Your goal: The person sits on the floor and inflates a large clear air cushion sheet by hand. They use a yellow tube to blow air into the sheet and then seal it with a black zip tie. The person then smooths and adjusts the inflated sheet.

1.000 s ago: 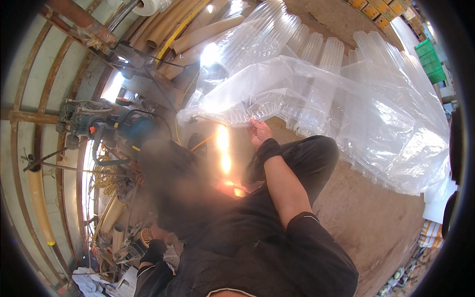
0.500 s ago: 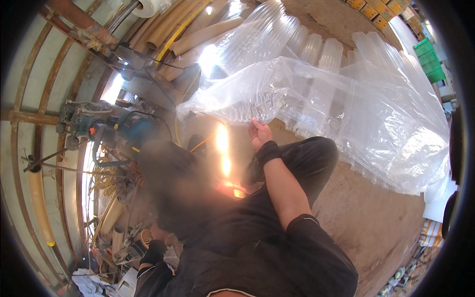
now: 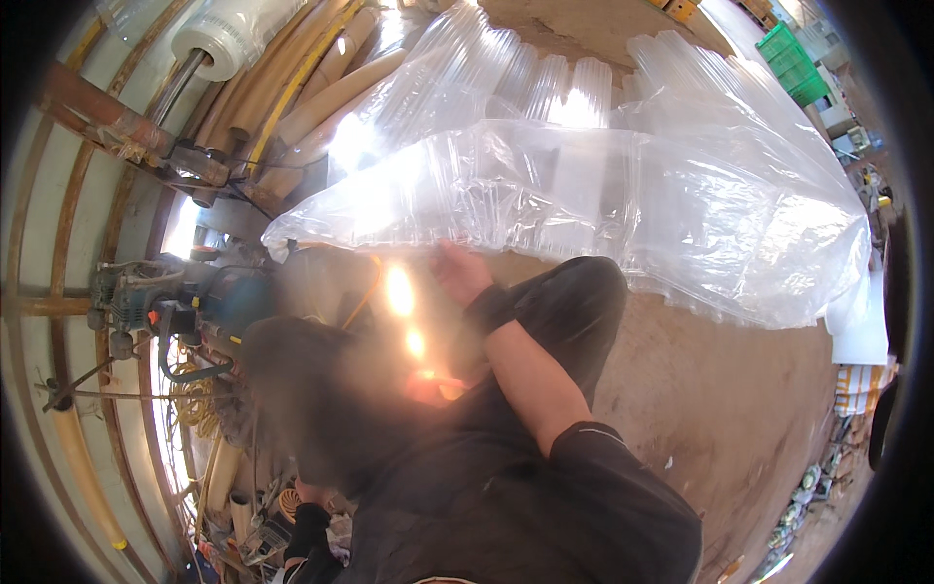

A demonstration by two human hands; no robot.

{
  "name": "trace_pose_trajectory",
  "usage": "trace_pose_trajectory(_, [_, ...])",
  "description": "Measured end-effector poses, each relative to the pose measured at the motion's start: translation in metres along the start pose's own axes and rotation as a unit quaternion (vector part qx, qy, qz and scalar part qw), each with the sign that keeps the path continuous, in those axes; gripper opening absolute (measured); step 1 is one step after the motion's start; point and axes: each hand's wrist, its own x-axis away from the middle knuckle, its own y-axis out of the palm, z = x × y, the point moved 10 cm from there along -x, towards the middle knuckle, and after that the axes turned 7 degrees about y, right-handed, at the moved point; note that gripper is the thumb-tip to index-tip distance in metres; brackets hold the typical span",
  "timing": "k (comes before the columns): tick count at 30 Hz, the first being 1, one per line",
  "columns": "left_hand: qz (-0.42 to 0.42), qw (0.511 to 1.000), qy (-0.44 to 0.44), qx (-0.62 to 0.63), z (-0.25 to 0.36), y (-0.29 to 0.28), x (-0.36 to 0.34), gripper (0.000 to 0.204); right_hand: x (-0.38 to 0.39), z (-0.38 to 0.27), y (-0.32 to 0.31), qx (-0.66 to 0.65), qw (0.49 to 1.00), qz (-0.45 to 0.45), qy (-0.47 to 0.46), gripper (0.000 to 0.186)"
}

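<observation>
A wide sheet of clear air-column film (image 3: 720, 214) with long ribs spreads across the floor ahead of me. My right hand (image 3: 462, 274), in a dark wristband, is closed at its near edge with the fingertips on the plastic; glare blurs the grip. An orange hose (image 3: 375, 287) runs near the film's gathered left end, beside my right hand. Low on the left, my left hand (image 3: 313, 492) shows only in part past my dark clothing, its fingers hidden. Nearest to it is a small round ribbed brown thing (image 3: 289, 502).
At the left stands an air compressor (image 3: 146, 304) against a metal-framed wall. Brown cardboard tubes (image 3: 336, 97) lie beyond it, near a roll of plastic film (image 3: 209, 44). Far right are a green crate (image 3: 793, 66) and a white-and-orange striped bundle (image 3: 861, 386).
The view has turned, shifting the scene leftward. The film's near left part looks smoother and fuller, its end reaching further left. My right hand stays at the near edge.
</observation>
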Motion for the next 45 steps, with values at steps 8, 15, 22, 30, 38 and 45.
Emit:
trace_pose_trajectory(8, [-0.063,0.993,-0.072,0.068,-0.01,-0.003,-0.013,0.035,0.004,-0.091,0.045,0.134,0.964,-0.028,-0.229,0.024])
trace_pose_trajectory(15, [0.015,0.997,-0.021,0.072,-0.01,-0.026,-0.069,0.033,-0.03,-0.23,0.214,0.057,0.955,-0.247,-0.152,0.025])
trace_pose_trajectory(22, [0.069,0.998,0.001,0.007,0.035,-0.05,-0.105,0.029,0.079,-0.286,0.396,0.19,0.833,-0.412,-0.317,0.045])
trace_pose_trajectory(30, [0.197,0.973,0.031,0.115,0.156,-0.141,-0.148,0.037,0.007,-0.214,0.229,0.184,0.922,-0.086,-0.328,0.026])
trace_pose_trajectory(38, [0.13,0.912,0.208,0.33,0.412,-0.234,-0.203,0.023,-0.054,-0.163,0.164,0.467,0.869,0.074,-0.149,0.033])
trace_pose_trajectory(45, [-0.066,0.889,0.257,0.374,0.501,-0.025,-0.414,0.04,-0.021,-0.181,0.194,0.688,0.662,0.051,-0.292,0.019])
